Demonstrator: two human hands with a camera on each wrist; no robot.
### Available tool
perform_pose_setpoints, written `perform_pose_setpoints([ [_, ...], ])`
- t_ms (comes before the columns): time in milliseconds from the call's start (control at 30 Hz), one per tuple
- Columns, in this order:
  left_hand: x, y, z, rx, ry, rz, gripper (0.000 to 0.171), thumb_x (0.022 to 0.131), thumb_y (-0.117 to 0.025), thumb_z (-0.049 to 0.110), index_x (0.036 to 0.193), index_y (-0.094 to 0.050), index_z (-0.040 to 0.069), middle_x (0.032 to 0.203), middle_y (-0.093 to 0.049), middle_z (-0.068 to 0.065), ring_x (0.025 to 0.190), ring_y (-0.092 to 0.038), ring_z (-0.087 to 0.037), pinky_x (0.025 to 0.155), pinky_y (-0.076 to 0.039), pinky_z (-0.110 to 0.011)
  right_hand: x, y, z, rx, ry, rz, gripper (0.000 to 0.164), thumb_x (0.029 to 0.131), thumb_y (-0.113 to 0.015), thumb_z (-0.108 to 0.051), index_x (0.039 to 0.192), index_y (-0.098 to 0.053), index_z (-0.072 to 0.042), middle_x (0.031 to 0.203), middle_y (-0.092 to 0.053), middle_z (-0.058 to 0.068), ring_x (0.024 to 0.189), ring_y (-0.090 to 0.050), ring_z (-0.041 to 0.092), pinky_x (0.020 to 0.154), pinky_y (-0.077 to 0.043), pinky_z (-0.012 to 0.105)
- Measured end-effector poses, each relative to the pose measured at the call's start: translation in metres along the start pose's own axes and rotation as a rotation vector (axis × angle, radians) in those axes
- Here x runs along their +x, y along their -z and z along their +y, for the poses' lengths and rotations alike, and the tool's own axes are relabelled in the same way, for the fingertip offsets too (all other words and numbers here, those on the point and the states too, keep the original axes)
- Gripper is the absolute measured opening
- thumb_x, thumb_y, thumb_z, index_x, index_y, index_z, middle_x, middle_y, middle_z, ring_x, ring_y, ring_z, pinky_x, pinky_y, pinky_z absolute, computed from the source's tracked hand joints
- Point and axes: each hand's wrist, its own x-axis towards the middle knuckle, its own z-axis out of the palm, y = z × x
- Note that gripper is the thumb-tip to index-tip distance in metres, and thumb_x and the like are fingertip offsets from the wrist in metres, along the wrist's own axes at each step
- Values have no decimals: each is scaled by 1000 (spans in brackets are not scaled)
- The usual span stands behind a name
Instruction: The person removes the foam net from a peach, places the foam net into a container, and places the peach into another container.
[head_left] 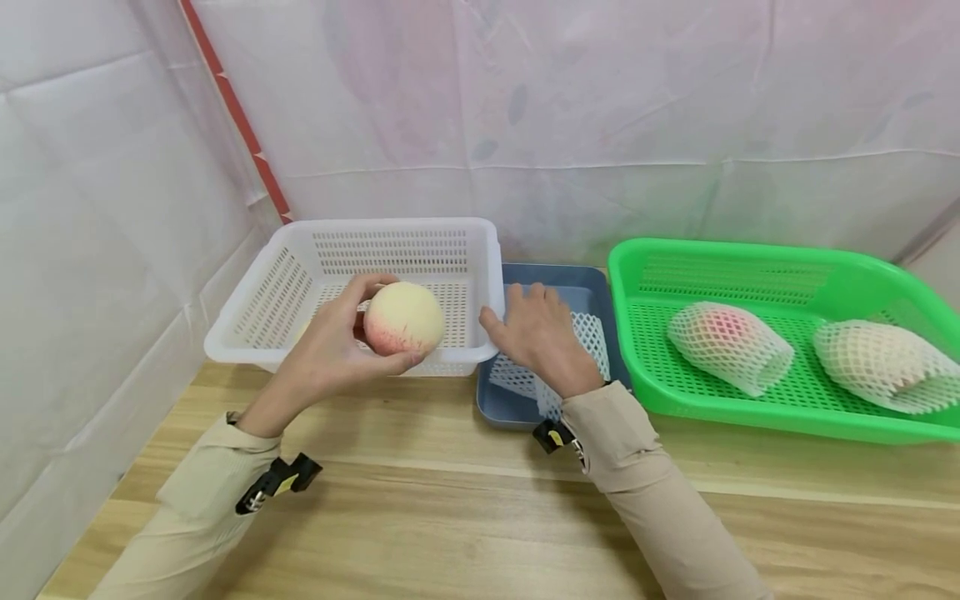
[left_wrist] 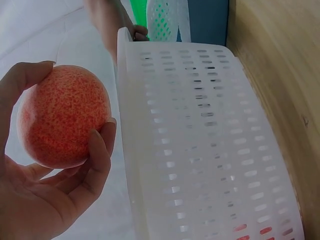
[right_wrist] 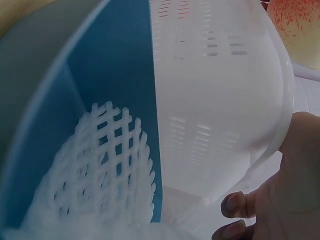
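Note:
My left hand (head_left: 330, 337) grips a peach (head_left: 408, 321), pale yellow with a red blush, over the front of the white basket (head_left: 491, 267). In the left wrist view, its thumb and fingers wrap round the peach's redder side. My right hand (head_left: 542, 333) hovers over the blue-grey tray (head_left: 555, 273), fingers loosely bent and holding nothing, with its thumb close to the white basket's right rim. White foam fruit nets (right_wrist: 112, 145) lie in the tray under that hand. Behind my left hand, a bit of yellow fruit (head_left: 302, 329) shows inside the white basket, mostly hidden.
On the right, a green basket (head_left: 750, 408) holds two peaches in foam nets, one net-covered peach (head_left: 723, 337) left of the other (head_left: 885, 362). The tray sits between both baskets on a wooden table (head_left: 435, 517). White sheeting (head_left: 585, 108) hangs behind and at the left.

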Motion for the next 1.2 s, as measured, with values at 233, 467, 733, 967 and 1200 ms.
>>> perform_pose_setpoints([
  [233, 6, 2, -4, 12, -8, 4, 79, 65, -88, 15, 131, -44, 8, 122, -57, -11, 82, -67, -24, 69, -56, -31, 3, -4, 1, 15, 50, 9, 50, 95, -34, -44, 104, -54, 0, 94, -52, 16, 86, -50, 31, 78, -45, 44],
  [467, 11, 3, -8, 29, -5, 3, 78, 66, -88, 18, 130, -44, 8, 121, -58, -11, 88, -67, -26, 71, -56, -36, 3, -4, 0, 6, 46, -19, 51, 96, -31, -44, 110, -53, 0, 105, -56, 17, 99, -50, 33, 88, -44, 47],
  [733, 18, 4, -14, 63, 3, 8, 77, 67, -87, 20, 130, -44, 7, 120, -58, -13, 88, -66, -28, 74, -56, -40, 2, -5, 1, 25, 50, -22, 50, 97, -31, -43, 109, -54, -1, 102, -55, 17, 99, -49, 33, 91, -43, 47],
  [967, 23, 4, -20, 92, 25, -2, 77, 69, -86, 24, 130, -43, 6, 123, -57, -15, 86, -65, -26, 71, -56, -37, 3, -7, 2, 44, 47, -20, 47, 97, -32, -42, 107, -54, -1, 94, -53, 15, 90, -49, 32, 81, -44, 44],
  [1200, 27, 5, -25, 108, 53, -14, 79, 69, -86, 23, 132, -42, 6, 126, -55, -15, 94, -64, -28, 78, -55, -41, 3, -7, 1, 54, 41, -33, 49, 97, -31, -43, 106, -53, -1, 91, -51, 14, 86, -48, 31, 75, -43, 42],
])
